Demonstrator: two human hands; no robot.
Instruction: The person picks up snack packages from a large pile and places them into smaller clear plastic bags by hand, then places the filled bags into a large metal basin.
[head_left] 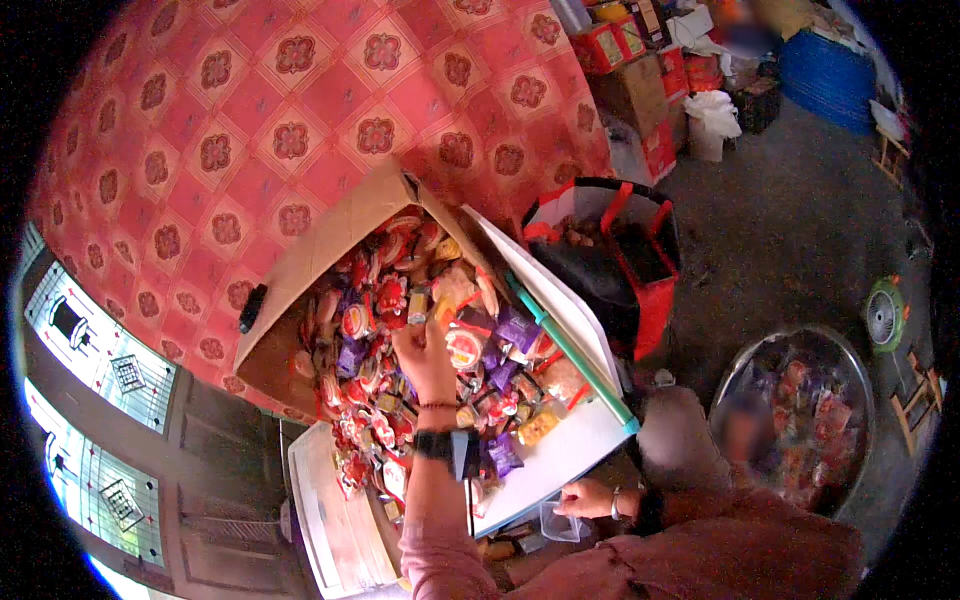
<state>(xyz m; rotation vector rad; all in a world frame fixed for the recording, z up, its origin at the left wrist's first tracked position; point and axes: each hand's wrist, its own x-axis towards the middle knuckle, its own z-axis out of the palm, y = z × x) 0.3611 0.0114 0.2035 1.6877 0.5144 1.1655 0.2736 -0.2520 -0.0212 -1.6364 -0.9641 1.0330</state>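
Your left hand (425,362) is in among the wrapped packets (463,348), and I can't tell its grip's width; your right hand (588,498) pinches a clear tub (562,524)!

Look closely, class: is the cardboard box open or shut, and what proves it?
Open: wrapped packets show inside the cardboard box, and the left hand reaches in among them.

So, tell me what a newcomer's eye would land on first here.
First, the open cardboard box near the centre, heaped with red, white and purple wrapped snacks, the left hand among them. Next, the red medallion-patterned covering across the upper left. Then the large round shiny-rimmed tray of packets at the right.
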